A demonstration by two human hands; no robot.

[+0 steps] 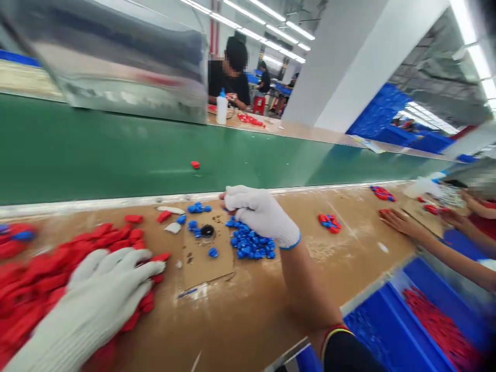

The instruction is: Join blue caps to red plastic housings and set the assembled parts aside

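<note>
My left hand (104,294), in a white knitted glove, lies over a large heap of red plastic pieces (46,274) at the left. Its fingers are stretched and partly spread on the heap's right edge. My right hand (259,209), also gloved but with a bare fingertip showing, hangs over a pile of small blue plastic pieces (253,245). Its fingers are curled together; whatever they hold, if anything, is hidden. Between the hands lies a stained cardboard sheet (213,263) carrying a small round black container (207,231) and a few loose blue pieces (213,252).
A green conveyor belt (155,150) runs behind the brown worktable (248,320), with one red piece (195,165) on it. A blue pen-like stick (188,293) lies nearby. Joined red-blue pieces (329,223) sit to the right. Blue bins (387,305) and a co-worker's arm (422,237) are at right.
</note>
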